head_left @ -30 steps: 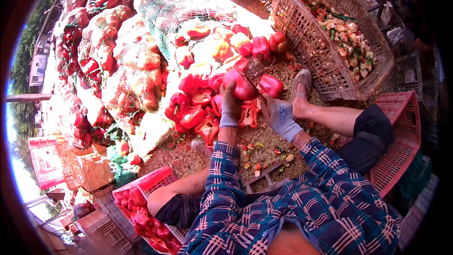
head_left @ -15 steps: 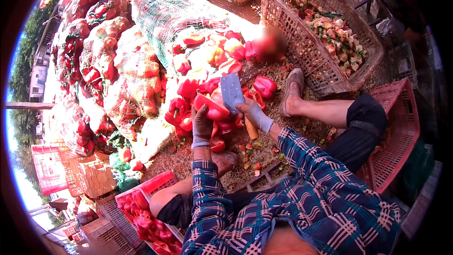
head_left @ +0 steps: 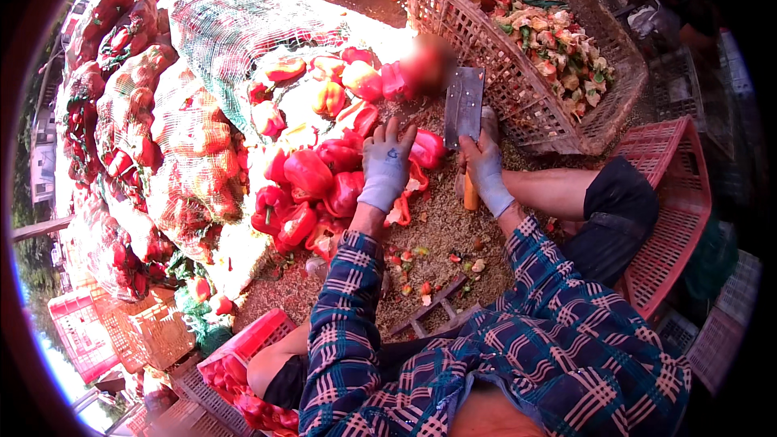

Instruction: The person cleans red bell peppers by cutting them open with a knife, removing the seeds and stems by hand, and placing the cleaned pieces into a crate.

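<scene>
My left hand [head_left: 386,163], in a pale grey glove with bare fingertips, reaches over the near right side of a heap of red bell peppers [head_left: 307,176]. Its fingers are stretched and apart, with the back of the hand uppermost; I cannot tell whether it touches a pepper. In my gloved right hand [head_left: 486,168] is a cleaver, gripped by its orange handle [head_left: 470,194]. The broad grey blade [head_left: 464,105] points away from me, right of the heap. A whole red pepper [head_left: 427,149] lies between my two hands, with cut pieces just below it.
A plastic crate [head_left: 518,85] of pepper scraps stands at the far right. Net sacks [head_left: 190,146] full of peppers are piled on the left. Near my left knee is a red crate [head_left: 271,325] of cut peppers. Seeds and scraps cover the ground [head_left: 437,235].
My left hand has let go of the cut red pepper and moved right and away, its fingers now spread. The cleaver in my right hand has swung right, farther from me. The view has shifted.
</scene>
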A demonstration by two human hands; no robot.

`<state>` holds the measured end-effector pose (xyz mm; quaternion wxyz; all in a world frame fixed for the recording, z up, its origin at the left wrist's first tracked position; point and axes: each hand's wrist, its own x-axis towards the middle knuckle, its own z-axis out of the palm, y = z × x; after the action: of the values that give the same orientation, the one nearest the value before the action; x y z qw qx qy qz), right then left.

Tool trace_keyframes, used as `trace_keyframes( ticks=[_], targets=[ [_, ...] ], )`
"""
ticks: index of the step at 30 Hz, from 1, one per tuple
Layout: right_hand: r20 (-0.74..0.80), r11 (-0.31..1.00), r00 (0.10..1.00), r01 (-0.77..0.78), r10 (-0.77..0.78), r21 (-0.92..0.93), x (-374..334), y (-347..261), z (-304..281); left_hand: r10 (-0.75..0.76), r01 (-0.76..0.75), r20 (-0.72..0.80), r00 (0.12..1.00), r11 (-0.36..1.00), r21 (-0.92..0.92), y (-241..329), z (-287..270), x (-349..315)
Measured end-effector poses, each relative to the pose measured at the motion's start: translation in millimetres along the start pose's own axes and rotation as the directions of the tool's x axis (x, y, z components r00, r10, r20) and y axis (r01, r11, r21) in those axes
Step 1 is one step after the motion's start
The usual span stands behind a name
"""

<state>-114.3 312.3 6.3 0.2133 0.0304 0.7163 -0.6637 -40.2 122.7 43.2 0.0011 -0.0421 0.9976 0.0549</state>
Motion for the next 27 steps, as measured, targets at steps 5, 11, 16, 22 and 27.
trace_keyframes(
  ticks=[5, 11, 16, 22, 27],
  targets=[
    [-0.099, 0.997, 0.994, 0.057, -0.053, 0.047, -3.0, 4.5, -29.0, 0.321, -0.312, 0.303, 0.897, 0.947, -0.080, 22.7, 81.8, 74.1],
    [-0.093, 0.993, 0.996, -0.021, 0.010, -0.120, -6.4, 2.6, -12.8, 0.147, -0.033, 0.473, 0.868, 0.970, -0.241, 8.3, 106.8, 51.2],
    [-0.025, 0.870, 0.998, 0.037, -0.057, -0.491, -7.3, 18.1, -2.2, 0.075, 0.241, 0.552, 0.830, 0.845, -0.477, 16.2, 93.4, 35.3],
    [-0.040, 0.653, 0.975, 0.116, -0.219, -0.749, -13.7, 0.9, -3.8, -0.157, 0.511, 0.530, 0.833, -0.151, -0.847, 13.4, 128.1, 1.6],
    [0.176, 0.496, 0.852, 0.442, -0.493, -0.748, -29.4, -19.4, -10.6, -0.231, 0.229, 0.534, 0.813, -0.717, -0.658, 5.5, 113.0, -12.9]
  ],
)
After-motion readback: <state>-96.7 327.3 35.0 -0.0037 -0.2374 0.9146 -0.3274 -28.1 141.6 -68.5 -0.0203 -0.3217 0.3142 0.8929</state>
